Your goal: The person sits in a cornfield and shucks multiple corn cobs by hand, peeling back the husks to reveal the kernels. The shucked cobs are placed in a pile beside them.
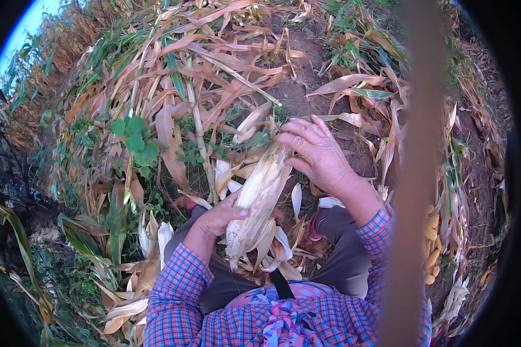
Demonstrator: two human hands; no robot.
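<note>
An ear of corn in its pale dry husk [260, 199] lies slantwise between my hands, its narrow tip pointing away from me. My left hand [221, 217] grips the lower part of the husk from the left, the thumb on top. At the tip, my right hand [314, 152] has its fingers bent and spread, the fingertips at or just over the husk's end; whether they pinch it is hard to tell. Loose husk leaves [278, 245] lie below the ear, between my legs.
Dry corn stalks and leaves [195, 104] cover the ground ahead and to the left. Husked yellow ears [432, 243] lie at the right, partly behind a blurred brown vertical strip [417, 173] near the camera. Discarded husks [130, 310] are heaped at the lower left.
</note>
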